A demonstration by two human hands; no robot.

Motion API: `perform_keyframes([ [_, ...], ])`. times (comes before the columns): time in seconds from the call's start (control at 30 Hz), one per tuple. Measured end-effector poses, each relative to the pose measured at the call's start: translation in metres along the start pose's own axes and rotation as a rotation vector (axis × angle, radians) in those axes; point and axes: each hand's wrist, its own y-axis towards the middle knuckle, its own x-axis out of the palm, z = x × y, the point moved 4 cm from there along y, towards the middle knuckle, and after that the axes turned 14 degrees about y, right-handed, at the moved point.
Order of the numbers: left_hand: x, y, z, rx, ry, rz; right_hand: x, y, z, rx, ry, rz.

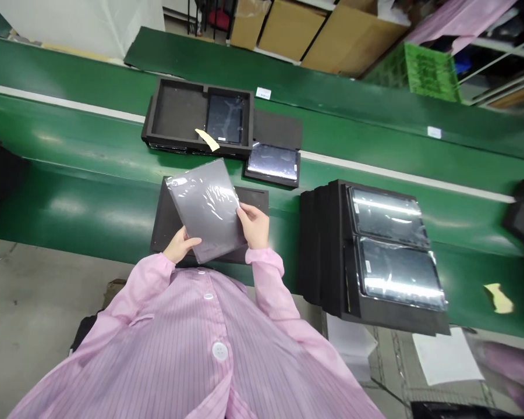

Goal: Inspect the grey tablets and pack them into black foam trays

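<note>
A flat grey panel with a glossy, clear film over it is held between my two hands, tilted above a black foam tray. My left hand grips its lower left edge, thumb on top. At the right edge, my right hand pinches it between thumb and fingers. The panel covers most of the tray, so what lies in the tray beneath is hidden. Beyond it stands another black foam tray with a dark screen panel in its right compartment.
To the right, a tall stack of black foam trays carries two glossy screen panels on top. A smaller foam tray holds another screen panel. Yellow scraps lie on the green bench. A green crate sits behind.
</note>
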Motion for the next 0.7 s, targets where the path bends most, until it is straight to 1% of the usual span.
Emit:
perform_keyframes([
  [0.13, 0.009, -0.006, 0.006, 0.056, 0.021, -0.052, -0.02, -0.018, -0.015, -0.022, -0.126, 0.08],
  [0.2, 0.013, -0.011, 0.012, 0.068, 0.043, -0.099, -0.029, -0.026, -0.022, -0.087, -0.167, 0.113],
  [0.27, 0.018, -0.016, 0.02, 0.065, 0.053, -0.151, -0.034, -0.034, -0.034, -0.249, -0.236, 0.14],
  [0.33, 0.022, -0.019, 0.027, 0.064, 0.069, -0.192, -0.032, -0.044, -0.052, -0.474, -0.374, 0.17],
  [0.4, 0.027, -0.02, 0.033, 0.073, 0.093, -0.213, -0.021, -0.057, -0.069, -0.655, -0.502, 0.164],
  [0.43, 0.029, -0.019, 0.035, 0.082, 0.105, -0.217, -0.012, -0.064, -0.076, -0.694, -0.53, 0.122],
  [0.47, 0.031, -0.018, 0.037, 0.091, 0.12, -0.223, -0.001, -0.069, -0.08, -0.695, -0.525, 0.042],
  [0.5, 0.032, -0.016, 0.039, 0.102, 0.136, -0.228, 0.012, -0.075, -0.082, -0.664, -0.488, -0.086],
  [0.53, 0.034, -0.014, 0.041, 0.115, 0.157, -0.228, 0.026, -0.082, -0.082, -0.607, -0.419, -0.253],
  [0.63, 0.036, -0.008, 0.05, 0.195, 0.242, -0.223, 0.068, -0.109, -0.069, -0.392, -0.106, -0.87],
  [0.67, 0.036, -0.007, 0.055, 0.234, 0.272, -0.224, 0.077, -0.117, -0.064, -0.334, -0.017, -1.034],
  [0.7, 0.036, -0.007, 0.059, 0.273, 0.298, -0.231, 0.083, -0.124, -0.058, -0.283, 0.034, -1.154],
])
